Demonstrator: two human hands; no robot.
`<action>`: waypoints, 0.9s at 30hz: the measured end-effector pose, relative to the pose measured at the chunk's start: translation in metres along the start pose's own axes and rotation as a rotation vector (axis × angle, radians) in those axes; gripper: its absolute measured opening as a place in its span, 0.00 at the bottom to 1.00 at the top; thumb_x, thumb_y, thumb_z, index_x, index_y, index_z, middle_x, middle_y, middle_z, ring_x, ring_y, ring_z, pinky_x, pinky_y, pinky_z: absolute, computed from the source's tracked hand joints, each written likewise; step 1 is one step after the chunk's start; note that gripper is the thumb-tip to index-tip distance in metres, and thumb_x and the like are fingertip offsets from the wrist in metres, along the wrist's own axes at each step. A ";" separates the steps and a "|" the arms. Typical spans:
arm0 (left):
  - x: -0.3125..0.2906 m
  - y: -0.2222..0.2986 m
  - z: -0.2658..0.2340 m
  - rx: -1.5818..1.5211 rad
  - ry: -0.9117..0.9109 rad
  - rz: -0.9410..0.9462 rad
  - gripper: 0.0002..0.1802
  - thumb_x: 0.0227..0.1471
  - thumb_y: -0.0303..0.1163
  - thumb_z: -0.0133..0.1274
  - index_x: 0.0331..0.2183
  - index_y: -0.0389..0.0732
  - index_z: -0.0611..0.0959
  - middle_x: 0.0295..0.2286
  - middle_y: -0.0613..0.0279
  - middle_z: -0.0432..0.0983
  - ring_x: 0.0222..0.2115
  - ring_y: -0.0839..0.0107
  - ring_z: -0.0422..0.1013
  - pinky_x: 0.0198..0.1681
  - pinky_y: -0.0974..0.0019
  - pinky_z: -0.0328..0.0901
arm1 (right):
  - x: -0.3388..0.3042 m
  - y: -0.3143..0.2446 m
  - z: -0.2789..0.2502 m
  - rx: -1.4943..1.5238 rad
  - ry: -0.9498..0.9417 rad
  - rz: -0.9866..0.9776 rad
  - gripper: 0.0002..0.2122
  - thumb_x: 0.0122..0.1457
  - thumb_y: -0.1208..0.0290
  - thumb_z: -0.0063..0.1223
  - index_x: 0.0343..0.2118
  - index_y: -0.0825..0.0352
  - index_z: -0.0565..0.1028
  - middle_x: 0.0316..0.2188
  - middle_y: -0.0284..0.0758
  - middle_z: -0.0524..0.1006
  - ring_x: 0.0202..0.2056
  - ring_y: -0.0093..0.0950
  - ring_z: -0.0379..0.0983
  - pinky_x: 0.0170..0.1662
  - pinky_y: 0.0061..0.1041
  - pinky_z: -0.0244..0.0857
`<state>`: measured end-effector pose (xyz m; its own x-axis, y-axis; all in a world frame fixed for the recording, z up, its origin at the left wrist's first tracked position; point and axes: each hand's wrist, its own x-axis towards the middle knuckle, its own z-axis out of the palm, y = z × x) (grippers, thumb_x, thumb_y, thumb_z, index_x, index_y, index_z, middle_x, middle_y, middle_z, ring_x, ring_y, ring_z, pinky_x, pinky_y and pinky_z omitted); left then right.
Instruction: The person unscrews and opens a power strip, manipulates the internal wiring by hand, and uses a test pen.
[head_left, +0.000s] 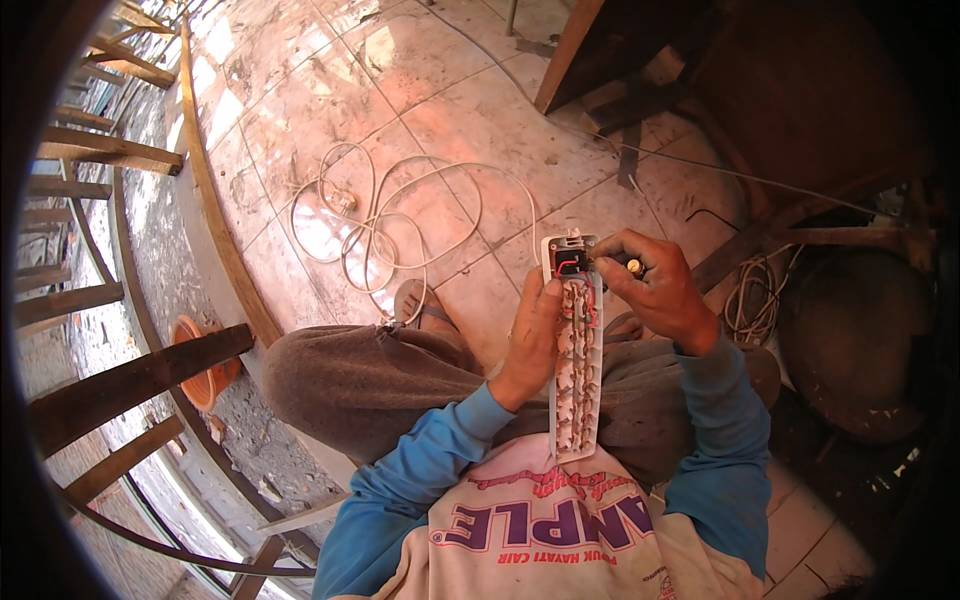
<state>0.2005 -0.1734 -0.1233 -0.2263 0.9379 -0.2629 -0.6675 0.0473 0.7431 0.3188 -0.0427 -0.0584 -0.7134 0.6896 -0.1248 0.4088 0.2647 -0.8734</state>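
An opened white power strip [597, 390] lies lengthwise in front of me, its lower end against my shirt. Rows of metal contacts run along its inside. Red wires [566, 268] and a black switch block [570, 258] sit at its far end. My left hand [533, 335] is closed around the strip's left side, thumb on the edge near the switch. At the far right corner, my right hand [655, 285] pinches a small tool with a round yellow end [635, 267]. Its fingertips are beside the switch block; the tool's tip is hidden by the fingers.
A white cable [385, 215] runs from the strip's far end into loose loops on the tiles, with a plug [345, 203] among them. Another coiled cable [755, 300] lies right of my knee. Wooden railings [110, 150] and an orange pot [205, 375] stand left; wooden furniture [560, 60] stands far right.
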 end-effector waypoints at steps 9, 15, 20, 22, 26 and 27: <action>0.001 -0.003 0.001 -0.004 -0.017 -0.015 0.22 0.65 0.48 0.38 0.47 0.39 0.69 0.37 0.61 0.72 0.36 0.76 0.71 0.40 0.70 0.69 | -0.001 0.004 -0.008 0.047 -0.065 0.135 0.09 0.55 0.73 0.62 0.37 0.71 0.79 0.23 0.28 0.76 0.24 0.12 0.68 0.27 0.14 0.61; 0.001 -0.007 -0.002 -0.021 -0.030 -0.016 0.21 0.66 0.47 0.38 0.48 0.39 0.68 0.38 0.60 0.73 0.34 0.77 0.72 0.37 0.72 0.70 | 0.001 0.010 -0.008 0.162 -0.034 0.154 0.10 0.53 0.70 0.64 0.35 0.70 0.81 0.23 0.29 0.76 0.25 0.15 0.66 0.29 0.19 0.61; 0.000 -0.010 -0.004 -0.005 -0.040 -0.006 0.20 0.66 0.45 0.38 0.49 0.40 0.68 0.38 0.61 0.73 0.34 0.77 0.72 0.37 0.72 0.70 | 0.002 0.007 -0.010 0.203 -0.084 0.244 0.10 0.53 0.70 0.64 0.34 0.72 0.80 0.24 0.28 0.76 0.26 0.14 0.67 0.30 0.18 0.61; 0.000 -0.013 -0.006 0.024 -0.042 -0.002 0.19 0.66 0.44 0.38 0.49 0.40 0.68 0.38 0.61 0.73 0.34 0.78 0.72 0.37 0.73 0.70 | 0.003 0.008 -0.012 0.242 -0.114 0.290 0.10 0.54 0.70 0.63 0.33 0.72 0.79 0.23 0.28 0.75 0.26 0.14 0.67 0.30 0.17 0.61; -0.001 -0.014 -0.008 0.083 -0.049 -0.002 0.18 0.67 0.41 0.37 0.50 0.40 0.67 0.38 0.62 0.73 0.35 0.78 0.72 0.38 0.73 0.70 | 0.007 0.019 -0.013 0.233 -0.149 0.224 0.09 0.55 0.69 0.62 0.33 0.71 0.78 0.25 0.28 0.76 0.29 0.15 0.68 0.33 0.18 0.63; -0.002 -0.014 -0.009 0.082 -0.053 -0.007 0.18 0.67 0.41 0.37 0.50 0.40 0.67 0.38 0.62 0.72 0.35 0.79 0.72 0.38 0.73 0.70 | 0.007 0.021 -0.014 0.217 -0.161 0.221 0.10 0.56 0.69 0.62 0.34 0.70 0.78 0.27 0.28 0.77 0.31 0.15 0.69 0.35 0.18 0.63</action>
<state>0.2041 -0.1784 -0.1388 -0.1824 0.9543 -0.2367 -0.6081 0.0797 0.7898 0.3304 -0.0227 -0.0714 -0.7089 0.5946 -0.3794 0.4451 -0.0402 -0.8946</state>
